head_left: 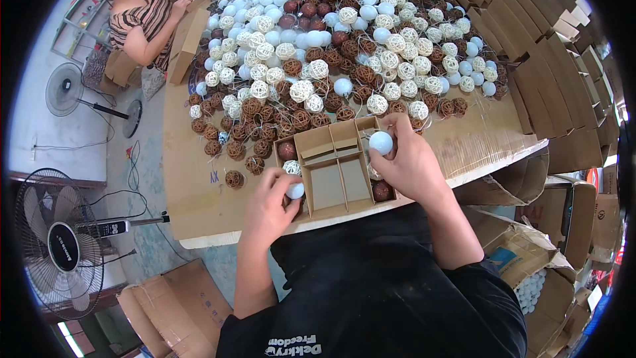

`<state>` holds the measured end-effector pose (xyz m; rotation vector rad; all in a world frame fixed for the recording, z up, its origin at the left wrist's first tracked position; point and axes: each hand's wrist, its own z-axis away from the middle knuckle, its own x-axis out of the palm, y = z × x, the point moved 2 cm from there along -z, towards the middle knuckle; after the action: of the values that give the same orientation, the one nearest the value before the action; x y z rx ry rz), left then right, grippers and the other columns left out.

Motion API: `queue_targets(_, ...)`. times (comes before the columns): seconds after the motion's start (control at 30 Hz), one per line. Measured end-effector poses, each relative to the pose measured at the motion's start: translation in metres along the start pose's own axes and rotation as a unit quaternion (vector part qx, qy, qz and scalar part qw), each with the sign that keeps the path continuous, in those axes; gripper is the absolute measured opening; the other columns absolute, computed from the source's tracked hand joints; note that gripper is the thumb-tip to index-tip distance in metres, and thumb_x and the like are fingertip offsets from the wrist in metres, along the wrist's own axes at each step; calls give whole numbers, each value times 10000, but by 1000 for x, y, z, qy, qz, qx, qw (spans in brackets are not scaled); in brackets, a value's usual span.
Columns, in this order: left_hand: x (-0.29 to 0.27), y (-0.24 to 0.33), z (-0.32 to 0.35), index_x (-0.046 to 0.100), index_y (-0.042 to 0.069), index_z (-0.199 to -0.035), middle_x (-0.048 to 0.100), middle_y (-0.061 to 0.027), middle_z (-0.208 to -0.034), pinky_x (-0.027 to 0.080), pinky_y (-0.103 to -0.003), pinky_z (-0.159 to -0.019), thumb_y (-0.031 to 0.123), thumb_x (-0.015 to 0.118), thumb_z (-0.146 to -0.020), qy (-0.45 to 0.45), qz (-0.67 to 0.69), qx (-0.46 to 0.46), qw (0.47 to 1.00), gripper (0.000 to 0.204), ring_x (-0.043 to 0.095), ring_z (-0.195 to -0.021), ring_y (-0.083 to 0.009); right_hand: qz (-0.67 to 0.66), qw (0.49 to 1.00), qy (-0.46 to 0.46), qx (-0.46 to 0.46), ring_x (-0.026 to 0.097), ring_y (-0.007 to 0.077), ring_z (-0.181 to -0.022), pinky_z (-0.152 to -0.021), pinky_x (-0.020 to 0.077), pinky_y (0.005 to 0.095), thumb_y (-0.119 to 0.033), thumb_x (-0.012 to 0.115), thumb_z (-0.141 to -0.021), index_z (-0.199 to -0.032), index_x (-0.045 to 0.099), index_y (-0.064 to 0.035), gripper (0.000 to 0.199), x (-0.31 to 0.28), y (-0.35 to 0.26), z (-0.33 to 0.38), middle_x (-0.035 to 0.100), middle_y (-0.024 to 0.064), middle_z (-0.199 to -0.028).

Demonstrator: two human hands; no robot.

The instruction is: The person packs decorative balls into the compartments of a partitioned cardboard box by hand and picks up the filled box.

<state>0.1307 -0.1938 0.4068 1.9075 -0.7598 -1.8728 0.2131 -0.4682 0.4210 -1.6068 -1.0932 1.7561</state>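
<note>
A cardboard box with dividers (352, 205) sits at the near edge of the table, in front of me. At its left side my left hand (270, 197) pinches a white ball (295, 191). My right hand (405, 159) grips another white ball (380, 142) over the box's right column. Dark red glitter balls lie in the box, one at the far left (287, 151) and one at the near right (383, 190). Below the left one is a cream woven ball (291, 168). The middle compartments show bare cardboard. My fingers hide parts of the side columns.
A big heap of white, cream woven, brown woven (234, 179) and dark red balls covers the cardboard-topped table (192, 205). Stacked cardboard trays (550, 79) rise at the right. Another person (142, 20) works at the far left. Two fans (64, 245) stand left; an open carton (175, 311) sits below.
</note>
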Motion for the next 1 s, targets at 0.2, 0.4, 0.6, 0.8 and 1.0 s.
queue_targets(0.2, 3, 2, -3, 627, 108, -1140, 579, -95, -1124, 547, -449, -768, 14, 812, -783, 8, -49, 25, 998, 413, 672, -880, -345, 170, 982, 57, -52, 662, 433, -990, -844, 548, 498, -280, 803, -860, -1209, 599, -24, 478, 11, 6, 6, 629, 203, -1070)
queue_targets(0.4, 2, -5, -3, 611, 99, -1129, 576, -102, -1124, 539, -445, -740, 55, 830, -788, -23, 15, -21, 999, 408, 660, -897, -353, 147, 984, 47, -86, 639, 413, -985, -850, 534, 497, -258, 731, -928, -1155, 643, -40, 327, 10, 15, -2, 617, 193, -1020)
queue_targets(0.6, 13, -6, -3, 615, 98, -1101, 557, -94, -1076, 506, -441, -731, 35, 821, -760, 26, 18, 4, 999, 403, 632, -875, -347, 246, 959, -57, -126, 628, 382, -982, -875, 526, 502, -286, 632, -987, -1125, 682, -35, 291, 3, 23, -13, 644, 179, -952)
queue_targets(0.8, 8, -3, -6, 603, 102, -1114, 548, -111, -1122, 550, -470, -761, 33, 854, -753, -19, -14, 1, 1000, 445, 653, -944, -371, 211, 969, -60, -114, 656, 394, -998, -858, 540, 494, -246, 656, -972, -1202, 651, -55, 298, 6, 22, -10, 665, 184, -1004)
queue_targets(1.0, 15, -6, -3, 571, 100, -1121, 535, -129, -1105, 549, -481, -734, 77, 842, -789, 9, -34, -7, 999, 428, 654, -915, -389, 106, 988, 81, -76, 677, 368, -852, -762, 551, 472, -195, 707, -928, -1144, 671, -55, 260, -12, 29, -6, 669, 159, -1001)
